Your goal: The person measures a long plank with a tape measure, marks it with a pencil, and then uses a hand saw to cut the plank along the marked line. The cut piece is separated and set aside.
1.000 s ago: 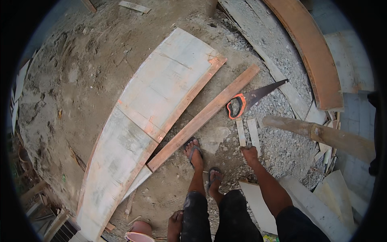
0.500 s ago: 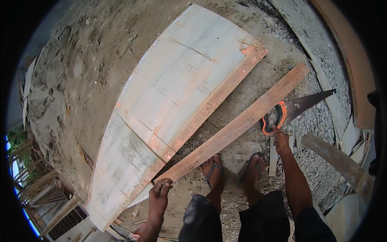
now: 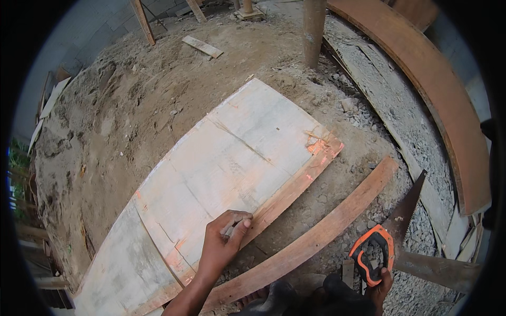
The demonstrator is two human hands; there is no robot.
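Note:
My left hand (image 3: 229, 237) is over the right edge of the curved pale wooden panel (image 3: 221, 152), fingers curled together; what they hold, if anything, I cannot make out. The panel lies on the dirt with orange-pink patches and cracked seams. My right hand (image 3: 383, 287) grips the orange-and-black handle (image 3: 374, 253) of a hand saw, its dark blade (image 3: 407, 203) tilted toward the upper right. A long reddish timber plank (image 3: 337, 213) lies between panel and saw, passing below my left hand.
A curved brown board (image 3: 411, 68) and pale strips (image 3: 437, 200) line the gravel at right. A round post (image 3: 313, 37) stands at the back, with a loose board (image 3: 203, 46) left of it. A short timber (image 3: 432, 271) lies at lower right. A block wall (image 3: 113, 26) runs behind.
My right hand has closed on the saw handle and shifted it. My left hand has risen from beside my leg to over the panel. The view has tipped up toward the wall.

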